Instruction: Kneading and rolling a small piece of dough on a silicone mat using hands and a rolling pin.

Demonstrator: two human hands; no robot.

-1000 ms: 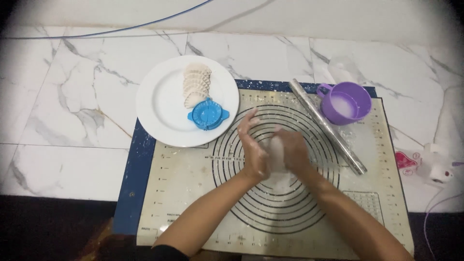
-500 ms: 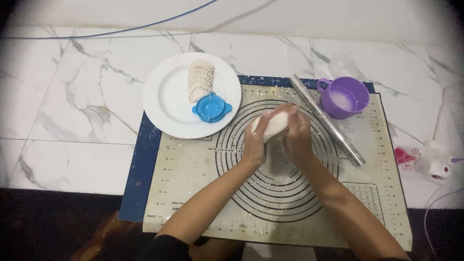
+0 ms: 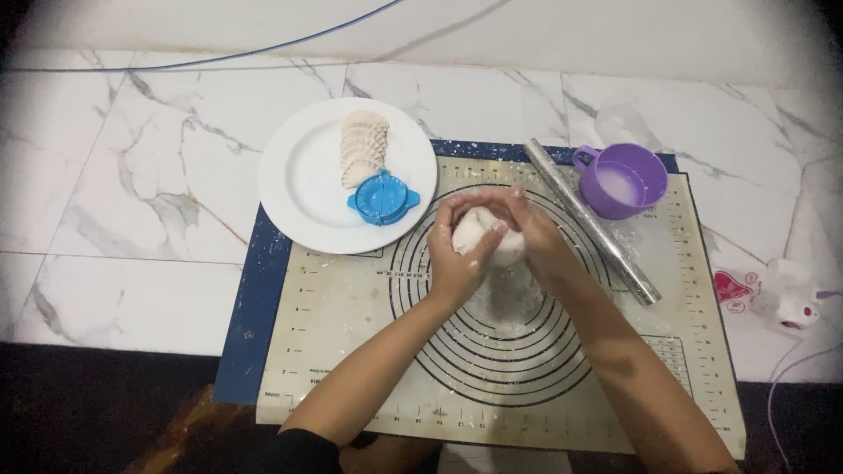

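Both my hands cup a white ball of dough (image 3: 479,235) above the ringed middle of a beige pastry mat (image 3: 351,351). My left hand (image 3: 457,254) wraps the dough from the left and below. My right hand (image 3: 536,237) covers it from the right and over the top. Flour dusts the mat under the hands. A metal rolling pin (image 3: 590,219) lies diagonally just right of my right hand.
A white plate (image 3: 299,184) at the upper left holds a stack of folded dumplings (image 3: 362,145) and a blue dumpling press (image 3: 383,198). A purple cup (image 3: 623,180) with flour stands beyond the pin. A blue cable (image 3: 219,60) crosses the marble floor; a small white object (image 3: 795,303) sits far right.
The hands moved from pressing the dough between upright palms to cupping it as a ball, fingers closing over the top. The camera view shifted slightly.
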